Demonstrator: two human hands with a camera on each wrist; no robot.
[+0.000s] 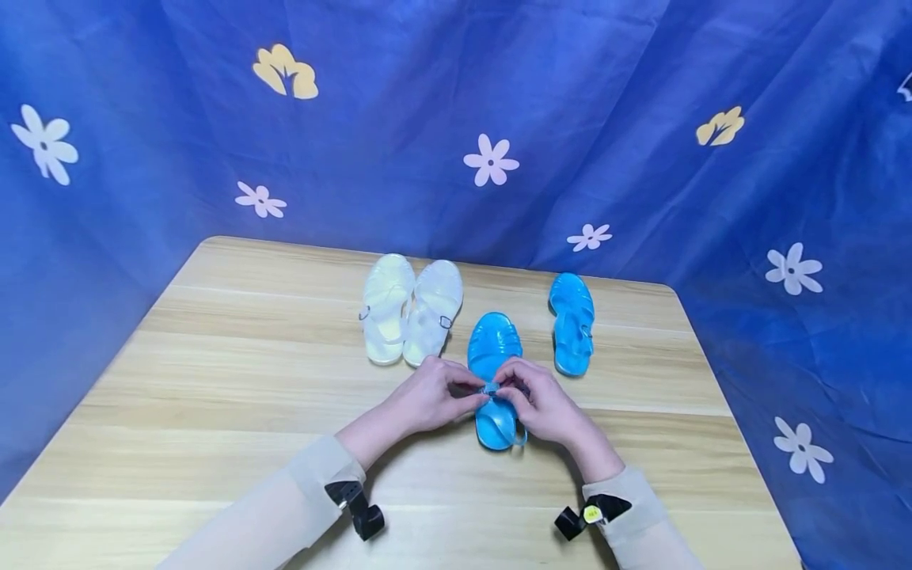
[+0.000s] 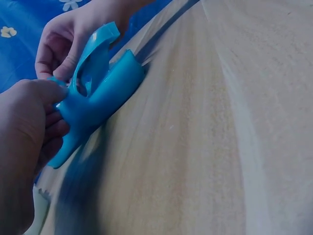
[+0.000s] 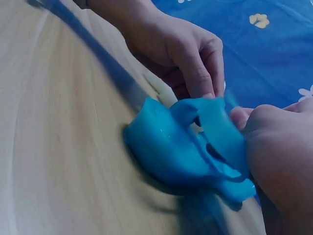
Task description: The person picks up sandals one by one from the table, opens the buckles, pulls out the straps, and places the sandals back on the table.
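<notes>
A glossy blue jelly sandal lies on the table with its toe toward the back. Over its middle, my left hand pinches the sandal's strap near the buckle with thumb and fingertips. From the other side my right hand pinches the same strap, and the two sets of fingertips almost meet. In the left wrist view the sandal's heel points away from the left hand. The right wrist view shows a looped strap rising over the footbed; the fingers partly hide the buckle.
Two whitish sandals stand side by side behind my left hand. A second blue sandal lies at the back right. The wooden table ends at a blue flowered curtain.
</notes>
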